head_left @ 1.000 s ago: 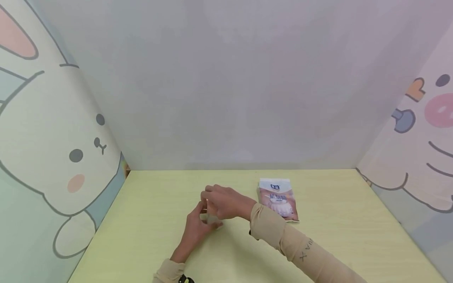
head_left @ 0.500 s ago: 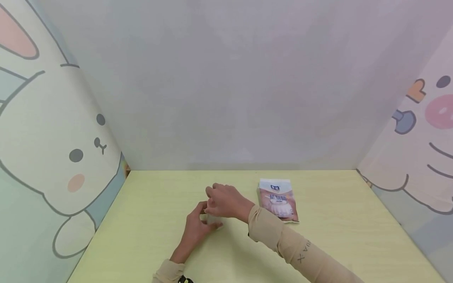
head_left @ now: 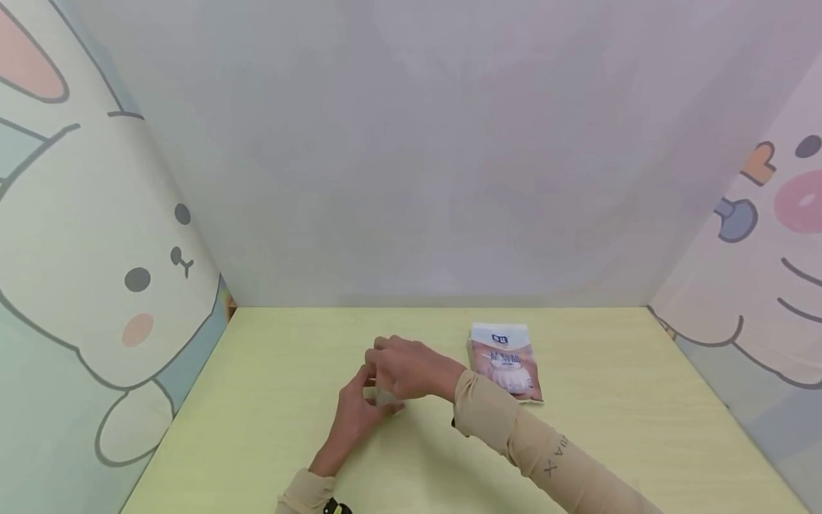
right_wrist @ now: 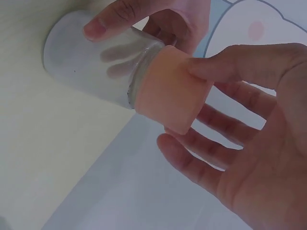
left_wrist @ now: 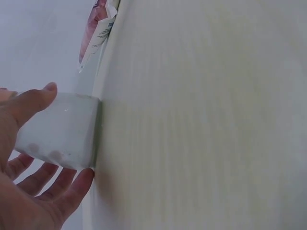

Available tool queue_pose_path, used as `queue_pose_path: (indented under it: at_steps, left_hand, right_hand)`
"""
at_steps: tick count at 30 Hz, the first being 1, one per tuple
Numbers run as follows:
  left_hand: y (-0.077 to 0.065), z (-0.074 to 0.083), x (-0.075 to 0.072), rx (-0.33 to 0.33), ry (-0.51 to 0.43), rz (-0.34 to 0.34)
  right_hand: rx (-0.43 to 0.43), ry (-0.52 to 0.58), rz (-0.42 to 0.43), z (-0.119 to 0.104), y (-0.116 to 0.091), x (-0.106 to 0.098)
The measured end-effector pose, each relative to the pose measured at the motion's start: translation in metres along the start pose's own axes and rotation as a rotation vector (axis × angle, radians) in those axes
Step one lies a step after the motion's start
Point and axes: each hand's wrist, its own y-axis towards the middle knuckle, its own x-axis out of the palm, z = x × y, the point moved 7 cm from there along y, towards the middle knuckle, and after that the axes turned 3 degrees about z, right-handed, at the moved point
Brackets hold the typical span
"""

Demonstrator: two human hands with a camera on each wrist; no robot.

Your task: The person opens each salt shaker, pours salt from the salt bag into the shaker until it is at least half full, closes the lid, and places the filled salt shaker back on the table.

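Observation:
A clear, empty-looking jar (right_wrist: 91, 72) with a peach-orange lid (right_wrist: 170, 91) stands upright on the table, partly hidden behind both hands in the head view. My left hand (head_left: 355, 421) grips the jar's body, thumb on one side and fingers on the other. In the left wrist view the jar's base (left_wrist: 93, 134) meets the tabletop, and the left hand (left_wrist: 29, 158) wraps it from the side. On top, my right hand (head_left: 414, 368) holds the lid; the right wrist view shows its thumb pressed on the lid's side and its fingers (right_wrist: 206, 148) around the far side.
A sealed pink-and-white bag (head_left: 506, 363) with blue printing lies flat behind my right forearm. The pale yellow table (head_left: 616, 400) ends at a plain grey wall, and side panels with cartoon animals flank it.
The right hand turned at the lid, shifting slightly right half a second ago and back left now. My left hand and the jar stay in place; the bag has not moved.

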Motion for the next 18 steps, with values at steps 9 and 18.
queue_pose_path:
  at_steps: [9,18]
  left_hand:
    - [0.0,-0.002,0.001,-0.01,0.012,-0.001]
    - [0.0,-0.002,0.003,-0.015,0.016,0.004]
  right_hand:
    - [0.162,-0.119,0.129,0.012,-0.001,-0.005]
    - [0.105,-0.112,0.108,0.01,0.004,-0.003]
